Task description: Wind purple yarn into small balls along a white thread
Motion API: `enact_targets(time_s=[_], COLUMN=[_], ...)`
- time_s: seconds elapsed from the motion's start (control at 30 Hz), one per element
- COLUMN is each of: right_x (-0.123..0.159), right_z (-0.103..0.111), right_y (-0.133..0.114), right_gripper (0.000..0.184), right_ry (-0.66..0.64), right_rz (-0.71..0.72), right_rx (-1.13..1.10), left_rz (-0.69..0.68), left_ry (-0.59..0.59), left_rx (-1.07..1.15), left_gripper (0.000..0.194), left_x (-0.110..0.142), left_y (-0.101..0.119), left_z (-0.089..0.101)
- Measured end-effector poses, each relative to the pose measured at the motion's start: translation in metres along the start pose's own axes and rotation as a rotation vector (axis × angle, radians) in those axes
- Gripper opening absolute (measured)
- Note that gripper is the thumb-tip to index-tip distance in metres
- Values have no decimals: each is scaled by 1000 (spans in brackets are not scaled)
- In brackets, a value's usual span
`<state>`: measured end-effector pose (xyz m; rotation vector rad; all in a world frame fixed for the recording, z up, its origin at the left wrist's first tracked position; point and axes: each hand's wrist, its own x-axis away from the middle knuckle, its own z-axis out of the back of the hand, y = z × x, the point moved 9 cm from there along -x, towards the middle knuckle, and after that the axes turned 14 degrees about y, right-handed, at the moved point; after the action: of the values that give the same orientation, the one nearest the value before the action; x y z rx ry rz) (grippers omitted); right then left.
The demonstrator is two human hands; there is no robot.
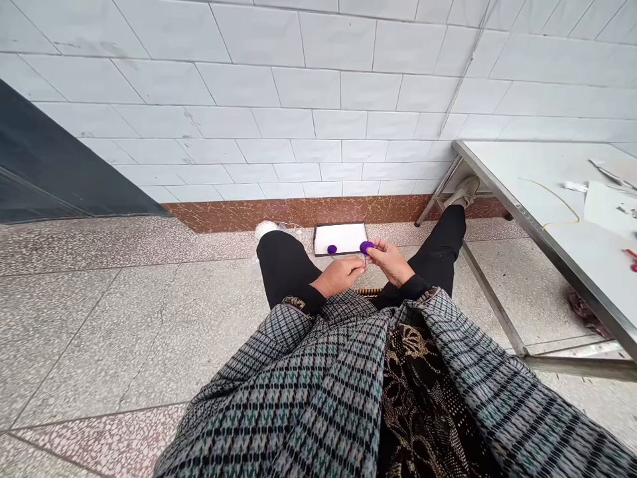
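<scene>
From here I see the right hand [391, 263] pinching a rounded purple ball [367, 247], its surface ribbed like crochet, between thumb and fingers. Just beside and below it, the left hand [343, 275] has its fingers curled and pressed together; I cannot tell whether they grip a thread. Beyond them, a second purple ball [332, 249] sits near the near edge of a shallow, dark-rimmed rectangular white tray [348, 234]. To the right, a yellow cord [572, 211] curves over the smooth, metal-edged worktop [542, 166].

1 metal-framed table [527, 162] stands beside a white tiled wall [318, 89].
</scene>
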<state>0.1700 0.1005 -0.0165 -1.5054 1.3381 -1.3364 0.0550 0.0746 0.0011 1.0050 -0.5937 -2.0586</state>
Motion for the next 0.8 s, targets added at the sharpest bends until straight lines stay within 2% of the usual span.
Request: enact_targets(time_s=[0.1, 0.17, 0.27, 0.33, 0.43, 0.53, 0.67, 0.8], right_x=[-4, 0, 11, 16, 14, 7, -2, -5], right_z=[5, -1, -17, -22, -20, -11, -2, 1], right_y=[6, 16, 23, 15, 1, -7, -7, 0], right_gripper=[29, 26, 29, 34, 41, 44, 40, 30], right_ry=[32, -68, -263, -301, -231, -115, -14, 16], right_rz=[52, 13, -106, -143, -116, -50, 28, 83], right_rx=[255, 384, 300, 119, -94, -155, -75, 151], left_rz=[-73, -51, 57, 141, 179, 108, 5, -90], left_ry=[-26, 33, 152, 204, 161, 59, 11, 7], left_rx=[-32, -54, -75, -66, -22, -15, -111, -171], left_gripper=[23, 23, 22, 20, 20, 20, 23, 24], left_x=[0, -4, -8, -8, -5, -2, 1, -2], left_y=[11, 8, -9, -22, -28, -18, -4, 11], left_z=[4, 15, 31, 33, 21, 7, 5, 14])
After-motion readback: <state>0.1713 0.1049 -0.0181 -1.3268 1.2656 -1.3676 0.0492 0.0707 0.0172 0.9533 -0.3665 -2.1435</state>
